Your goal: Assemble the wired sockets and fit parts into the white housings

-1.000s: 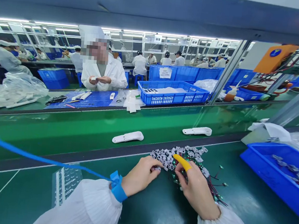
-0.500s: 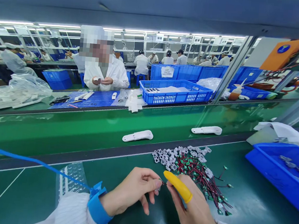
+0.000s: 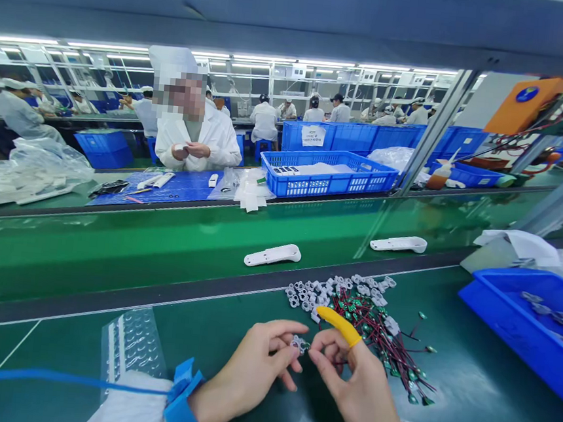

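My left hand [image 3: 258,360], with a blue strap [image 3: 186,403] at its wrist, pinches a small grey plastic ring part [image 3: 299,345] between thumb and fingers. Close on its right is my right hand [image 3: 358,382], thumb against a curled finger at the part's edge. What those fingertips hold is too small to make out. A yellow finger cot [image 3: 340,326] covers its raised index finger. Beyond the hands lie a heap of similar grey ring parts [image 3: 308,294] and a tangle of small green circuit boards with dark red wires [image 3: 379,331].
Two white plastic shells [image 3: 274,255] [image 3: 399,243] lie on the green conveyor belt [image 3: 160,246]. At right stands a blue bin [image 3: 495,302] with grey parts inside. Bubble wrap [image 3: 134,342] lies at left. Across the belt, a person in white [image 3: 214,133] works beside a blue crate [image 3: 333,186].
Both white shells have shifted right along the belt. The grey part shows more clearly in my left fingers, and my right index finger has lifted away from the thumb. The blue cord has dropped lower.
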A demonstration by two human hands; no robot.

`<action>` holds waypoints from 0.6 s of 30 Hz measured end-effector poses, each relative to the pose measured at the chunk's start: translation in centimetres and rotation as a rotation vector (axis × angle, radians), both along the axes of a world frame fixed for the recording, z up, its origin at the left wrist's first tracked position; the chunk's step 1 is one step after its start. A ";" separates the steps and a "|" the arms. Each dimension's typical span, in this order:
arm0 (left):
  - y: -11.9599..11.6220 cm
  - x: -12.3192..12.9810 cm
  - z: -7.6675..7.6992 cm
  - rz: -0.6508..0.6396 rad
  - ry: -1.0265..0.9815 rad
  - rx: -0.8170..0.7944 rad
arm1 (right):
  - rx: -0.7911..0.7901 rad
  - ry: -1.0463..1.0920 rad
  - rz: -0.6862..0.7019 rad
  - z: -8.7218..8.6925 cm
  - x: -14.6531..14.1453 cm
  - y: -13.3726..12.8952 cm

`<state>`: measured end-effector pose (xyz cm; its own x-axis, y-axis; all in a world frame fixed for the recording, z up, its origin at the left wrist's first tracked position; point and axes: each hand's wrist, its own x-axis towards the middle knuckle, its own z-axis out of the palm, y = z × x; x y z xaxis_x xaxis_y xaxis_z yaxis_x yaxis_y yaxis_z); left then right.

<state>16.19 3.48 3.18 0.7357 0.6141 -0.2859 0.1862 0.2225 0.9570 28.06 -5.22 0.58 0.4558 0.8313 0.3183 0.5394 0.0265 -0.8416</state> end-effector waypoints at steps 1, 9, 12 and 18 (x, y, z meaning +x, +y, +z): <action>0.0 -0.1 0.0 0.013 -0.002 0.019 | -0.049 0.107 0.050 0.1 0.2 0.0; 0.2 -0.8 0.3 -0.004 0.051 0.150 | -0.196 0.536 0.234 -1.2 0.4 0.1; 0.0 -1.0 0.6 -0.006 0.064 0.200 | -0.198 0.538 0.226 -1.1 0.3 0.0; -0.3 -1.0 0.4 0.003 0.087 0.276 | -0.155 0.517 0.200 -0.9 0.1 0.0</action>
